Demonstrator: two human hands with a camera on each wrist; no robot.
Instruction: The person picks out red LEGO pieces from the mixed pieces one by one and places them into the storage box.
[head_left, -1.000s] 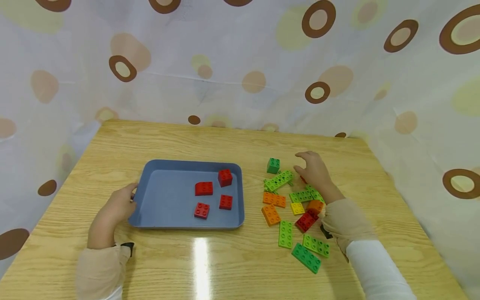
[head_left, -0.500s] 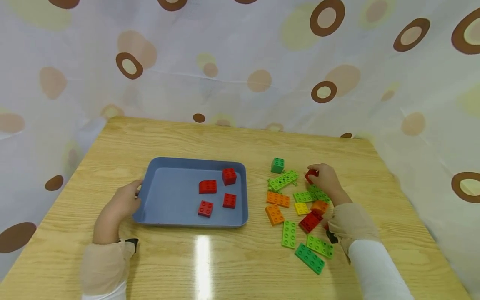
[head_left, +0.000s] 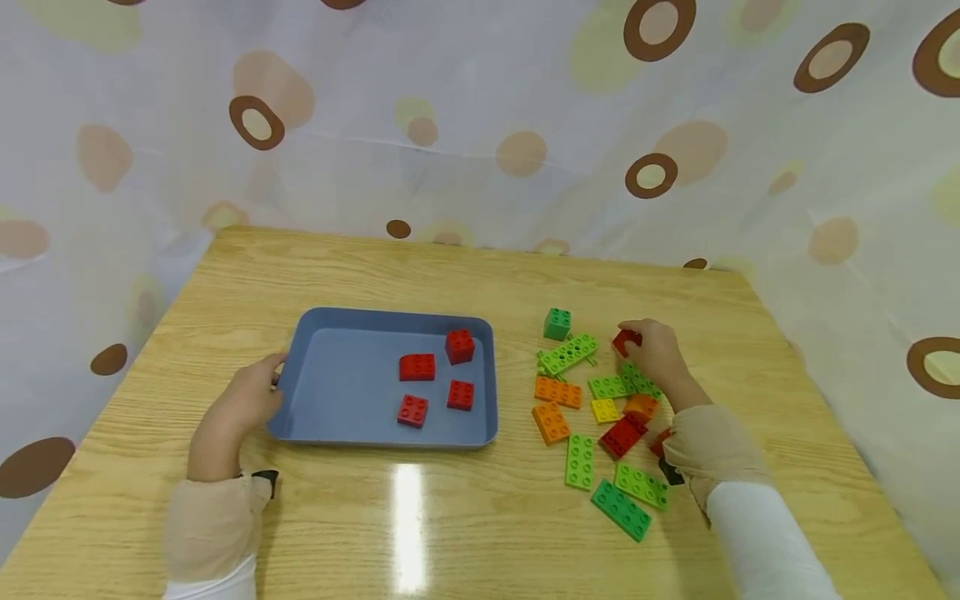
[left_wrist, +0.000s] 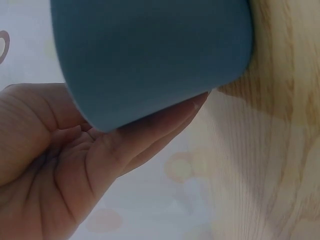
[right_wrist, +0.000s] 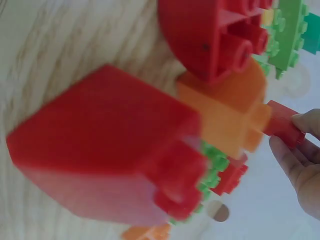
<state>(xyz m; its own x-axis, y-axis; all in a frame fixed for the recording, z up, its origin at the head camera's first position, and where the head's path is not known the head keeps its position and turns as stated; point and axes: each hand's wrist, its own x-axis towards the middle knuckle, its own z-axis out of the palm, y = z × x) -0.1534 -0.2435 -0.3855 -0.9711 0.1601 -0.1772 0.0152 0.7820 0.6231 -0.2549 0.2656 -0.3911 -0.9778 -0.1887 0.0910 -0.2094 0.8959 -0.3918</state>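
Wooden table (head_left: 330,525), left hand (head_left: 247,397) gripping tray (head_left: 341,375), right hand (head_left: 657,354), earlier empty, now pinching red brick (head_left: 625,340)

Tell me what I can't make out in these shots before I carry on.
Head view: part of the held red block, covered by the right hand.
Head view: part of another red block, covered by the right sleeve.
Left wrist view: the inside of the tray, hidden by its wall; the top edge cuts the tray off.
Right wrist view: fine detail on the nearest red block, blurred.
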